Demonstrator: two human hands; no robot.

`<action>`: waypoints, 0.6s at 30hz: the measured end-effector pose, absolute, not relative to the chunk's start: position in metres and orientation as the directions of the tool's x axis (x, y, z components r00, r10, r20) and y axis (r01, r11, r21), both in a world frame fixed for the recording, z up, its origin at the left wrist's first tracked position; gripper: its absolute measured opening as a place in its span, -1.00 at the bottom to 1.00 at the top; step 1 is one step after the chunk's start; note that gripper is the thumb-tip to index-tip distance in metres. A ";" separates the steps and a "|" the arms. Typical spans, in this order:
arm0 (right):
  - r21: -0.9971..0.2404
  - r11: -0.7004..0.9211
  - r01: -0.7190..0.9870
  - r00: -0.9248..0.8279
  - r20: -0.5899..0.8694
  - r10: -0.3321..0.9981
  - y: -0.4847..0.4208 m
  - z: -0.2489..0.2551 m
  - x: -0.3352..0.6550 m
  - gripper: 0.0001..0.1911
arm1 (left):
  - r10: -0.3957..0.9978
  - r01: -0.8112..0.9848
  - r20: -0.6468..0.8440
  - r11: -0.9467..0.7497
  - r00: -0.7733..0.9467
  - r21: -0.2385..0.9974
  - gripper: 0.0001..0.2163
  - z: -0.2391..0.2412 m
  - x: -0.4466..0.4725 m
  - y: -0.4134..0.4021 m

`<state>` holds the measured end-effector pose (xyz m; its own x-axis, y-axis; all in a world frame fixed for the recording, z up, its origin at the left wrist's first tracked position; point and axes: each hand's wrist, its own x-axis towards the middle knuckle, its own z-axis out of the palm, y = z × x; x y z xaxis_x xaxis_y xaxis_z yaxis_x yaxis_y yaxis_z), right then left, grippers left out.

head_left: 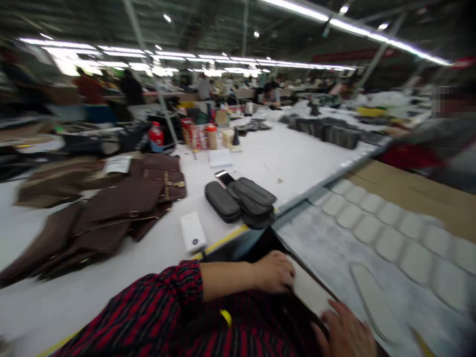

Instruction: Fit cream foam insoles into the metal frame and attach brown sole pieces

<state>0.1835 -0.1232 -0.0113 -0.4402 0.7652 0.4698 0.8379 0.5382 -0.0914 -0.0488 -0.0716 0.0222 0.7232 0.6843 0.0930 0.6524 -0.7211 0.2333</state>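
My left hand (274,271), at the end of a red plaid sleeve, reaches across in front of me. Its fingers are curled over the near edge of a pale flat board (310,293). My right hand (345,333) lies low at the bottom right with its fingers stretched out, resting at the edge of a grey sheet (327,253). The right hand holds nothing. Rows of pale oval shapes (375,218) cover the grey sheet, and one long oval outline (372,302) lies just beyond my right hand.
On the white table lie dark grey zip cases (245,198), a phone (224,177), a white power bank (193,233) and brown bag pieces (111,213). Brown cardboard (409,193) and a seated person (442,144) are at the right. Bottles and boxes (203,134) stand further back.
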 end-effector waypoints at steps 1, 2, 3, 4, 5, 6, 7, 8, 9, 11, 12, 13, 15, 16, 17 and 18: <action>-0.105 0.516 0.850 -0.435 0.412 0.801 -0.132 -0.005 0.184 -0.78 | 0.669 0.626 0.116 -0.732 0.734 0.269 -0.86 0.023 -0.047 -0.071; -0.141 0.469 0.872 -0.397 0.358 0.845 -0.138 0.001 0.182 -0.82 | 0.653 0.595 0.138 -0.743 0.745 0.306 -0.86 0.022 -0.046 -0.068; -0.184 0.419 0.889 -0.347 0.326 0.879 -0.142 0.005 0.180 -0.86 | 0.638 0.565 0.158 -0.752 0.754 0.340 -0.87 0.019 -0.045 -0.064; -0.231 0.375 0.898 -0.304 0.291 0.907 -0.144 0.009 0.178 -0.87 | 0.622 0.533 0.177 -0.760 0.763 0.372 -0.86 0.016 -0.046 -0.059; -0.276 0.324 0.905 -0.253 0.262 0.931 -0.145 0.011 0.176 -0.86 | 0.599 0.496 0.192 -0.771 0.777 0.399 -0.85 0.012 -0.046 -0.053; -0.311 0.276 0.909 -0.205 0.241 0.949 -0.145 0.012 0.175 -0.80 | 0.580 0.467 0.198 -0.779 0.790 0.418 -0.83 0.008 -0.047 -0.049; -0.337 0.239 0.910 -0.169 0.224 0.960 -0.145 0.014 0.174 -0.72 | 0.580 0.468 0.192 -0.777 0.791 0.421 -0.82 0.005 -0.048 -0.046; -0.354 0.214 0.910 -0.141 0.221 0.965 -0.146 0.015 0.174 -0.64 | 0.574 0.463 0.184 -0.779 0.798 0.423 -0.81 0.002 -0.049 -0.045; -0.363 0.206 0.909 -0.132 0.218 0.967 -0.146 0.016 0.173 -0.57 | 0.565 0.458 0.176 -0.783 0.806 0.421 -0.80 -0.001 -0.051 -0.044; -0.365 0.229 0.902 -0.161 0.207 0.965 -0.145 0.018 0.173 -0.56 | 0.555 0.453 0.169 -0.791 0.815 0.412 -0.79 -0.006 -0.053 -0.045; -0.361 0.251 0.898 -0.189 0.198 0.962 -0.144 0.017 0.172 -0.61 | 0.553 0.453 0.170 -0.793 0.816 0.406 -0.78 -0.009 -0.054 -0.046; -0.358 0.272 0.893 -0.216 0.189 0.958 -0.142 0.017 0.172 -0.70 | 0.555 0.457 0.175 -0.795 0.813 0.400 -0.78 -0.011 -0.055 -0.046; -0.354 0.295 0.888 -0.242 0.186 0.952 -0.135 0.015 0.169 -0.88 | 0.565 0.468 0.191 -0.794 0.803 0.388 -0.80 -0.015 -0.056 -0.046; -0.351 0.298 0.888 -0.243 0.192 0.951 -0.132 0.013 0.168 -0.92 | 0.573 0.475 0.200 -0.793 0.795 0.383 -0.81 -0.017 -0.056 -0.045; -0.347 0.300 0.888 -0.242 0.200 0.949 -0.130 0.012 0.167 -0.92 | 0.581 0.483 0.207 -0.789 0.787 0.380 -0.82 -0.018 -0.055 -0.045; -0.344 0.302 0.889 -0.241 0.208 0.948 -0.128 0.011 0.166 -0.91 | 0.592 0.492 0.211 -0.783 0.778 0.380 -0.82 -0.019 -0.055 -0.045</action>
<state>0.1662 -0.1275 0.0112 -0.2412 0.9479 0.2080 0.8892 0.3018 -0.3440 -0.0546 -0.0449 -0.0187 0.7782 0.5915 0.2110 0.4925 -0.7832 0.3795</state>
